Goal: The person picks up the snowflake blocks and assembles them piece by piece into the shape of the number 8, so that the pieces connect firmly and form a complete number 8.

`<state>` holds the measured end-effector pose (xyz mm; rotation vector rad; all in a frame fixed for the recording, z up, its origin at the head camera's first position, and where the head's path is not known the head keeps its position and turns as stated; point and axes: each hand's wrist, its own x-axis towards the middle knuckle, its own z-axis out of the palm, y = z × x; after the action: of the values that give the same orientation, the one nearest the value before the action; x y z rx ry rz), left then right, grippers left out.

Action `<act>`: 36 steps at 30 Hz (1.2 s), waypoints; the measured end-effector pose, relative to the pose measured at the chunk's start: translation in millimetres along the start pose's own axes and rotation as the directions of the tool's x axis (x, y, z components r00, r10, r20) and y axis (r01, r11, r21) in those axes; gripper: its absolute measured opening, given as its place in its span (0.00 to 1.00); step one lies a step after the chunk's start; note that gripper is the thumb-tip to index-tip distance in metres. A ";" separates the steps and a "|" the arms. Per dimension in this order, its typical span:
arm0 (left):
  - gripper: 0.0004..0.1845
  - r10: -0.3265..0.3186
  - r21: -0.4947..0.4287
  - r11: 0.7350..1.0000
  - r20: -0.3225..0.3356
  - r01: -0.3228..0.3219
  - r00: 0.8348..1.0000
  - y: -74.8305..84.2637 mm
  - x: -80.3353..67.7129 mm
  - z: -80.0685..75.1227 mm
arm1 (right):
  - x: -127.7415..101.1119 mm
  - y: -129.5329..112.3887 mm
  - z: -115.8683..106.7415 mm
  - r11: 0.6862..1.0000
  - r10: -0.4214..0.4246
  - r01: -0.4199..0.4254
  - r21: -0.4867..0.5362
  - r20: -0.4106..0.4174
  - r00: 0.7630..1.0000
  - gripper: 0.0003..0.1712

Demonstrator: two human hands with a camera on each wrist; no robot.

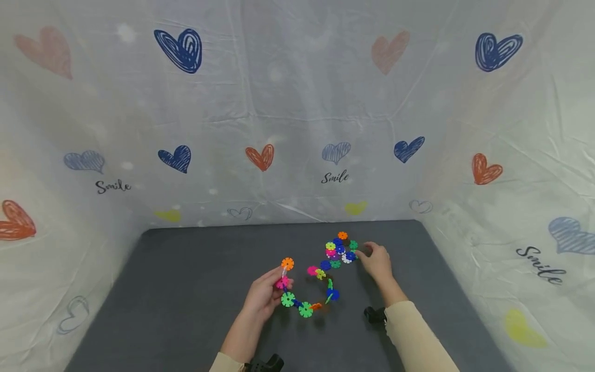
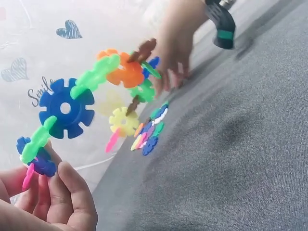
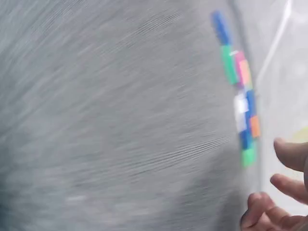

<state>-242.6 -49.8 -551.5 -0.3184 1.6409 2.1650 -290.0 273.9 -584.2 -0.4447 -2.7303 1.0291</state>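
Note:
A curved chain of colourful snowflake discs (image 1: 307,305) hangs from my left hand (image 1: 279,283), which pinches it near a pink disc below an orange one (image 1: 287,263). In the left wrist view my left hand (image 2: 45,180) holds the chain's end, and a blue disc (image 2: 66,108) and an orange disc (image 2: 126,72) arc away from it. A small pile of loose discs (image 1: 341,249) lies on the grey mat (image 1: 186,289). My right hand (image 1: 364,251) reaches to the pile's right edge with loosely bent fingers (image 3: 281,187) and nothing in them. The blurred right wrist view shows the pile (image 3: 240,86) edge-on.
White sheets printed with hearts (image 1: 260,155) wall the mat at the back and on both sides. Black wrist mounts (image 1: 374,314) sit on both forearms. Bare mat lies to the left and in front.

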 end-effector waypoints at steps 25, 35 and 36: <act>0.33 0.002 -0.007 1.000 0.019 -0.002 1.000 1.2 -0.8 4.9 | -4.1 15.6 7.9 0.997 0.070 -0.071 -0.025 -0.053 0.996 0.18; 0.31 0.031 -0.003 1.000 -0.001 -0.031 1.000 -1.6 2.1 5.7 | -13.1 -7.4 -4.4 0.977 0.017 -0.022 0.214 0.026 1.000 0.11; 0.31 0.033 -0.004 0.999 0.002 -0.033 0.999 -1.5 2.0 5.9 | -16.1 -13.7 -5.9 0.971 -0.009 -0.002 0.241 0.043 0.999 0.10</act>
<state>-243.4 -43.5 -552.0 -0.2911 1.6523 2.1923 -276.2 262.3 -571.8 -0.3799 -2.5944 1.3635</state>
